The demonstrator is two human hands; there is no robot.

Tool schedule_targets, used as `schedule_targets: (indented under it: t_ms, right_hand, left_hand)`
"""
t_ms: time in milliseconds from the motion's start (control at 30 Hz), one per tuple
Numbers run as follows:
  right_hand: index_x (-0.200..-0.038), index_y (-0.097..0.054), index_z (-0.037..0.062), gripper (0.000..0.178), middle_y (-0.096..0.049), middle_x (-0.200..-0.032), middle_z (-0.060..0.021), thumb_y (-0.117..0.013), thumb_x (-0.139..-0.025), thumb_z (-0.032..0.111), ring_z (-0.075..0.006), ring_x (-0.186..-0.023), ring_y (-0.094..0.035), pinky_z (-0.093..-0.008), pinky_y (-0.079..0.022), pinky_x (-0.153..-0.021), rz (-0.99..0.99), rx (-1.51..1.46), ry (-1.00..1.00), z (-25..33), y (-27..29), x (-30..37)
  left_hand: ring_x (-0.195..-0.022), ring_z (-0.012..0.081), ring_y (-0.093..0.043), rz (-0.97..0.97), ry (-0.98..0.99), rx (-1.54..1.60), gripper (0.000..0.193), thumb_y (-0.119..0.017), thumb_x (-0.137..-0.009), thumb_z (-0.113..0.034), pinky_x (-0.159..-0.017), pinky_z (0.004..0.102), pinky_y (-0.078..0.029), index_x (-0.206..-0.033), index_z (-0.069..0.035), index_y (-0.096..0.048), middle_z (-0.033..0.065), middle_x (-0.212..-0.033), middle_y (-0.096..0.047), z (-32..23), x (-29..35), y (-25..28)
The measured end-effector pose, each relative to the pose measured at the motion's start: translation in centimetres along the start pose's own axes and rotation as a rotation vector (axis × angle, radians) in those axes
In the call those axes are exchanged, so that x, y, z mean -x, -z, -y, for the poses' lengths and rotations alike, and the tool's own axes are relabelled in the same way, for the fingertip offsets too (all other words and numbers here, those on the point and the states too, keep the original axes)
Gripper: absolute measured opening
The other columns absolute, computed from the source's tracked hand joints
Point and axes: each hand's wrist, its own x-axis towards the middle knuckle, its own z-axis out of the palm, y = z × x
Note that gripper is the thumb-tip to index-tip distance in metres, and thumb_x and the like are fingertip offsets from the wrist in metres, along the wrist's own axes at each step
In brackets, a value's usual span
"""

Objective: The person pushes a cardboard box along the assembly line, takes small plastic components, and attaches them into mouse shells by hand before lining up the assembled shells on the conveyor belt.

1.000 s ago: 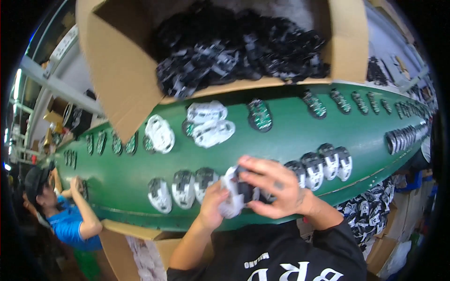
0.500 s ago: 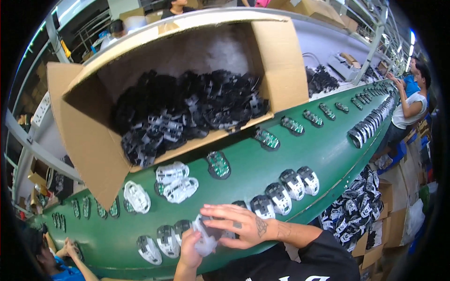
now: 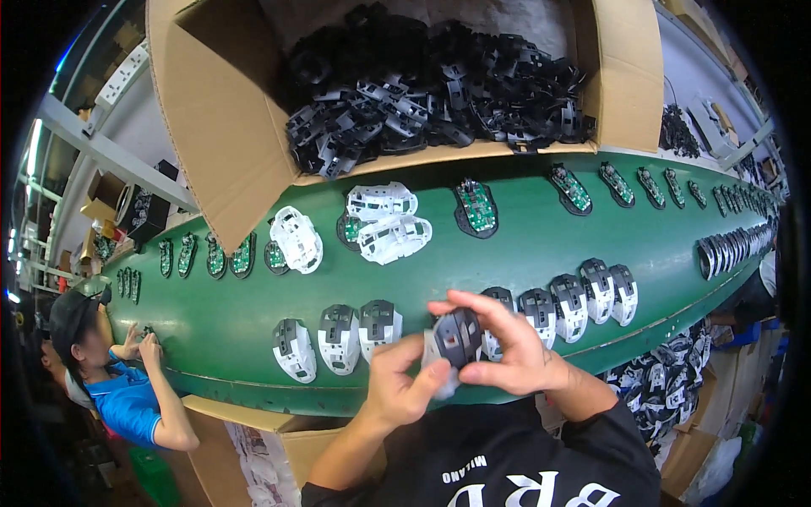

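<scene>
A black-and-white computer mouse shell (image 3: 457,335) is held between my two hands over the near side of the green belt. My left hand (image 3: 400,379) grips its left side, thumb across the white lower part. My right hand (image 3: 517,353) curls around the other side, fingers over the far end and thumb near the bottom. Similar mouse shells stand in a row on both sides of my hands, with one shell (image 3: 338,338) to the left and another (image 3: 569,308) to the right. Beyond them, bare white shells (image 3: 394,239) lie beside a green circuit board on a black base (image 3: 476,208).
A large cardboard box (image 3: 629,76) full of black plastic parts (image 3: 397,110) stands at the far side. More circuit boards (image 3: 571,189) line the green belt (image 3: 473,275). A co-worker (image 3: 122,380) sits at the left. White and black shells (image 3: 663,372) are heaped below the belt's right edge.
The view has shifted, placing the belt higher. Both hands still hold the mouse shell, now turned so its black top shows; my right hand no longer covers it from above.
</scene>
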Motion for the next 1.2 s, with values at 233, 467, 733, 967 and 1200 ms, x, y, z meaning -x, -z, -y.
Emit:
schedule_targets:
  t_ms: [233, 467, 733, 967, 1200]
  right_hand:
    - [-0.136, -0.038, 0.0005, 0.081, -0.058, -0.123, -0.0195, -0.084, -0.069, 0.01, -0.0263, -0.111, -0.06, -0.0374, -0.048, -0.096, -0.17, 0.237, 0.12, -1.2, -1.5, 0.4]
    - [-0.119, -0.052, 0.0026, 0.06, -0.065, -0.1, -0.0133, -0.084, -0.07, 0.016, -0.0255, -0.086, -0.068, -0.0321, -0.055, -0.073, -0.091, 0.535, 0.221, -0.8, -1.0, 0.4]
    - [-0.106, -0.049, -0.0001, 0.052, -0.067, -0.094, -0.0162, -0.082, -0.074, 0.025, -0.0296, -0.086, -0.069, -0.0361, -0.056, -0.072, -0.207, 0.466, 0.468, -3.9, -2.7, 1.0]
    - [-0.105, -0.06, -0.0014, 0.034, -0.065, -0.11, -0.0182, -0.071, -0.083, 0.023, -0.0364, -0.105, -0.063, -0.043, -0.053, -0.086, 0.058, 0.125, 0.387, -3.8, -2.4, 1.0]
    - [-0.099, -0.06, -0.0021, 0.017, -0.068, -0.1, -0.0167, -0.064, -0.086, 0.009, -0.0358, -0.1, -0.066, -0.0425, -0.054, -0.084, 0.057, 0.022, 0.262, -3.4, -4.8, 0.3]
  left_hand:
    - [-0.093, 0.0111, -0.057, -0.354, -0.202, 0.286, 0.035, -0.066, -0.086, -0.008, -0.084, 0.0256, -0.044, -0.116, 0.006, -0.053, 0.007, -0.105, -0.061, 0.5, 0.0, -2.5]
    - [-0.092, 0.013, -0.057, -0.451, -0.276, 0.306, 0.037, -0.075, -0.078, -0.002, -0.083, 0.0276, -0.045, -0.109, 0.005, -0.056, 0.0087, -0.1, -0.061, 0.7, 0.5, -3.3]
    - [-0.075, 0.0221, -0.059, -0.518, -0.431, -0.064, 0.036, -0.082, -0.064, -0.002, -0.07, 0.0315, -0.047, -0.093, 0.004, -0.06, 0.0126, -0.081, -0.062, 1.0, 0.4, -3.1]
    - [-0.055, 0.0215, -0.048, -0.508, -0.779, -0.495, 0.031, -0.075, -0.07, -0.028, -0.052, 0.031, -0.037, -0.075, -0.001, -0.062, 0.0056, -0.061, -0.056, 0.8, 0.8, -0.8]
    - [-0.049, 0.0206, -0.046, -0.586, -0.738, -0.543, 0.03, -0.072, -0.072, -0.027, -0.048, 0.0308, -0.035, -0.071, 0.0, -0.06, 0.0058, -0.056, -0.052, 1.1, 2.6, 0.6]
